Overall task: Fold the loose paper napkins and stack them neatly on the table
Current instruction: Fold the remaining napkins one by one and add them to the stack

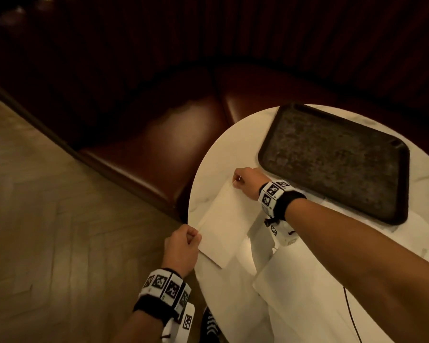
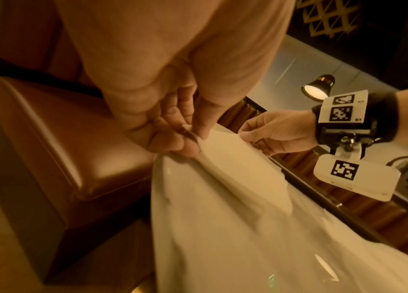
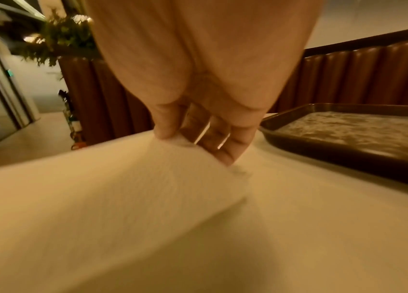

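Left hand (image 1: 183, 246) pinches the near corner of a white napkin (image 1: 223, 224), fingers curled round the edge. Right hand (image 1: 248, 181) pinches the far corner of the same napkin, thumb against fingertips. Napkin stretched between the two hands, lying over the round white table (image 1: 208, 157) at its left edge. More loose napkins (image 1: 295, 293) under the right forearm. Dark tray (image 1: 337, 159) just beyond the right hand. Brown leather bench (image 1: 159, 144) past the left hand.

Round white table (image 1: 208, 154) bears tray (image 1: 337, 159), napkins (image 1: 295, 300).
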Available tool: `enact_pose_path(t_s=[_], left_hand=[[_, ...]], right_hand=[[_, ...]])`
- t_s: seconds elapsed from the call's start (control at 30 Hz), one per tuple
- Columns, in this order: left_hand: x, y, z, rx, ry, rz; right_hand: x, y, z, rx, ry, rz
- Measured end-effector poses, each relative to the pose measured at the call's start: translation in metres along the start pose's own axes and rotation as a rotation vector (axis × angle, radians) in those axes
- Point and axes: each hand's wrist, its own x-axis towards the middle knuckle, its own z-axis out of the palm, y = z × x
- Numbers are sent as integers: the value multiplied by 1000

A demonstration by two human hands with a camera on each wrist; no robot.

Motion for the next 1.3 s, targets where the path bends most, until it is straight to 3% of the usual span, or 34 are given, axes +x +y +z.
enact_pose_path(t_s=[0.23,0.4,0.57,0.63,0.73,0.87,0.93,1.0,1.07,1.13,1.2,1.3], left_hand=[[13,0,3,140,21,50],[13,1,2,234,29,58],[2,22,4,518,174,78],[-12,50,23,581,197,235],[-39,93,74,607,-44,490],[-64,130,153,691,-411,457],[-76,143,183,687,-479,438],[-86,154,201,701,-478,509],[-96,160,209,767,-500,696],[-103,159,214,870,-551,910],[-107,155,220,959,-586,1016],[-113,147,233,1023,-582,1047]], right_hand=[[2,0,21,-163,99,-27],[-14,-2,21,-115,165,17],[-117,8,30,194,396,-8],[-186,28,45,317,408,-4],[-284,71,68,493,576,181],[-381,117,95,772,800,687],[-408,142,99,937,876,924],[-432,163,107,1197,859,1118],[-443,167,132,1168,860,1002],[-443,177,187,966,797,1091],[-444,173,222,969,852,1130],[-438,132,163,973,931,990]])
